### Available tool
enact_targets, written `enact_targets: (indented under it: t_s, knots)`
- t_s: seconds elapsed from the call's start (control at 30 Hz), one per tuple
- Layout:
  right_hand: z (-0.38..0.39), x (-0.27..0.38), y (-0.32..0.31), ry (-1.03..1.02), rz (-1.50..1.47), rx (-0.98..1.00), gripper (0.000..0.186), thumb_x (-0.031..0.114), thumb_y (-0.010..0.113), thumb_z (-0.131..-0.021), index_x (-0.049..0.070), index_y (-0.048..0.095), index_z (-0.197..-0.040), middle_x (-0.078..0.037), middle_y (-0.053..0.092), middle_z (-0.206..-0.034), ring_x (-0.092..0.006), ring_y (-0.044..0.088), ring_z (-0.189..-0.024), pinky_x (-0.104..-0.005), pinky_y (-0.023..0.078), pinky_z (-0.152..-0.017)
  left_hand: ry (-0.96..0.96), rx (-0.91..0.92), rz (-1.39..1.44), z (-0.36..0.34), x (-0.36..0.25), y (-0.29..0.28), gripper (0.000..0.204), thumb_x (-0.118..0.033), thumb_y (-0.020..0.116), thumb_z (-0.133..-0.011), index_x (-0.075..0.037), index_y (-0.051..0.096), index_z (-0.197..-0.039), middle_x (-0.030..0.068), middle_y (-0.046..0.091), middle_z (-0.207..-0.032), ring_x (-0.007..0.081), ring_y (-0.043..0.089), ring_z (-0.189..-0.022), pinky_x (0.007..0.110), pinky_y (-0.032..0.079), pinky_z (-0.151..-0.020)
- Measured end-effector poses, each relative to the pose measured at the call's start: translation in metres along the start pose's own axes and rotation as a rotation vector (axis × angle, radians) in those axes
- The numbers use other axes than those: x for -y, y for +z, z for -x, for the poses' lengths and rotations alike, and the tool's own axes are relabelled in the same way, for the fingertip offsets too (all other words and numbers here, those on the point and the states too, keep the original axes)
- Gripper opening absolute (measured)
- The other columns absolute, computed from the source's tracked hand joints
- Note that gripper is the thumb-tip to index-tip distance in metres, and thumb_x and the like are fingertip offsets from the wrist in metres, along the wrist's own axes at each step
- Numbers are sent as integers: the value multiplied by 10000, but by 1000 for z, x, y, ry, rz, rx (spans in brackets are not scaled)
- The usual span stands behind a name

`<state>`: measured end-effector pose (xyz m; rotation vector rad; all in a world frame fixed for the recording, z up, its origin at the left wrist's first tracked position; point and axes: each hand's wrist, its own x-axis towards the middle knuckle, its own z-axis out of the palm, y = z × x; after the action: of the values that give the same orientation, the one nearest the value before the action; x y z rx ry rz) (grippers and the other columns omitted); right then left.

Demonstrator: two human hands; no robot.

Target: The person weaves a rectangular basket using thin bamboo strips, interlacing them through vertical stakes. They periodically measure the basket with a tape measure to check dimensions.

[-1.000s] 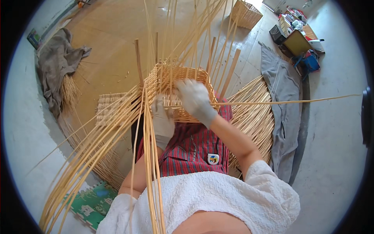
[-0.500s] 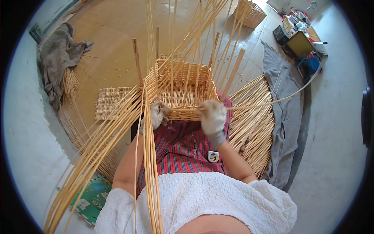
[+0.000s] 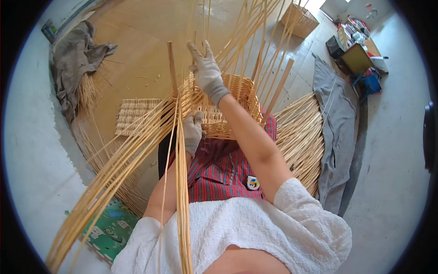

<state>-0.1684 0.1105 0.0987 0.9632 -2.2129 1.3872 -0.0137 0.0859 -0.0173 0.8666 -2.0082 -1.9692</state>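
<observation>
A half-woven rectangular wicker basket (image 3: 237,130) rests on my lap, with upright canes and wooden corner stakes (image 3: 278,89) rising from it. My left hand (image 3: 194,133), in a pale work glove, is closed on the basket's near left corner, its thumb and fingers partly hidden by the rim and canes. My right hand (image 3: 209,75), gloved as well, reaches across the basket to its far left side. Its fingers are spread and point away from me, beside the upright canes. A bundle of long canes (image 3: 116,176) sweeps from the left corner down past my left arm.
A woven panel (image 3: 137,114) lies on the floor at left. Loose canes (image 3: 299,137) and a grey cloth (image 3: 340,137) lie at right, and another grey cloth (image 3: 75,59) at far left. A finished-looking basket (image 3: 299,22) and a cluttered box (image 3: 358,59) stand at the back.
My right hand has left the near right rim and swung up and left across the basket, its fingers spreading. The long cane it drew from the right is gone from there. My left hand stays at the corner.
</observation>
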Motion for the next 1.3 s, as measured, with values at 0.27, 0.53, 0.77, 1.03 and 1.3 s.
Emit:
enact_targets:
  t_s: [0.27, 0.53, 0.77, 1.03, 1.3]
  knots:
    - [182, -27, -67, 338, -626, -255, 273, 172, 437, -1082, 36, 525, -1302, -124, 651, -1100, -223, 666, -971, -405, 530, -977, 94, 56, -126, -2, 5, -15, 232, -239, 640, -1021, -18, 626, -952, 69, 654, -739, 147, 633, -567, 288, 546, -535]
    - [203, -13, -66, 548, -868, -424, 262, 267, 410, -1118, 42, 529, -1052, -86, 618, -905, -176, 603, -813, -380, 544, -880, 21, -9, -88, -3, 4, -9, 428, -411, 834, -868, -70, 588, -784, -21, 553, -666, 95, 504, -590, 293, 449, -557]
    - [197, -57, -116, 648, -919, -132, 148, 152, 535, -1076, 46, 614, -1144, -87, 695, -1004, -195, 693, -895, -315, 580, -852, 444, -227, 94, 17, 0, 12, 374, -302, 730, -972, -24, 635, -1205, 26, 648, -769, 158, 582, -633, 290, 528, -679]
    - [216, -78, -164, 800, -1062, -466, 119, 106, 596, -1038, 91, 573, -1154, -106, 724, -1022, -224, 723, -981, -311, 635, -757, -38, 430, -314, -30, -11, 38, 402, -399, 550, -1058, -18, 680, -1049, 129, 734, -833, 242, 747, -805, 341, 605, -679]
    - [97, -34, -155, 273, -205, 176, 444, 2, 642, -958, 58, 530, -1384, -241, 670, -1234, -339, 679, -1164, -366, 553, -973, 245, 260, -634, -9, -8, 41, 355, -361, 650, -1009, -12, 704, -1041, 121, 713, -791, 191, 688, -727, 337, 546, -679]
